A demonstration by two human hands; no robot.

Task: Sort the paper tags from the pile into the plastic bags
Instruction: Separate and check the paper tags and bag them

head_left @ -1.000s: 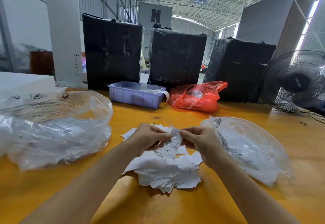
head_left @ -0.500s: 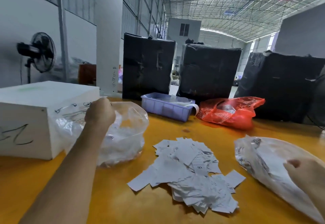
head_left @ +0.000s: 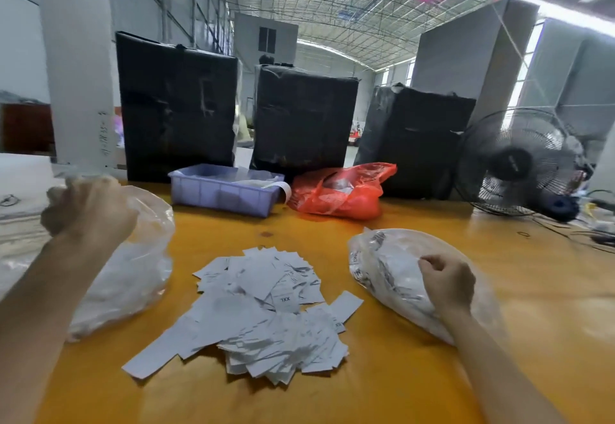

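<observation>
Now our left hand (head_left: 88, 210), blurred, grip curled over left plastic bag (head_left: 133, 277); contents of grip unclear. Right hand (head_left: 447, 285) grip curled atop right plastic bag (head_left: 382, 263), pinch unclear. Paper tags (head_left: 266, 310) piled between on yellow table (head_left: 366, 390); one reads "XXL". Behind: lilac crate (head_left: 223, 194), crinkled red bag (head_left: 339, 195), black wrapped bales (head_left: 176, 107), fan (head_left: 519, 164).

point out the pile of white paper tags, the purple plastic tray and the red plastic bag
pile of white paper tags (head_left: 263, 313), head view, on the middle of the heap
purple plastic tray (head_left: 219, 195), head view, on its front wall
red plastic bag (head_left: 349, 204), head view, on its crumpled front side
</observation>
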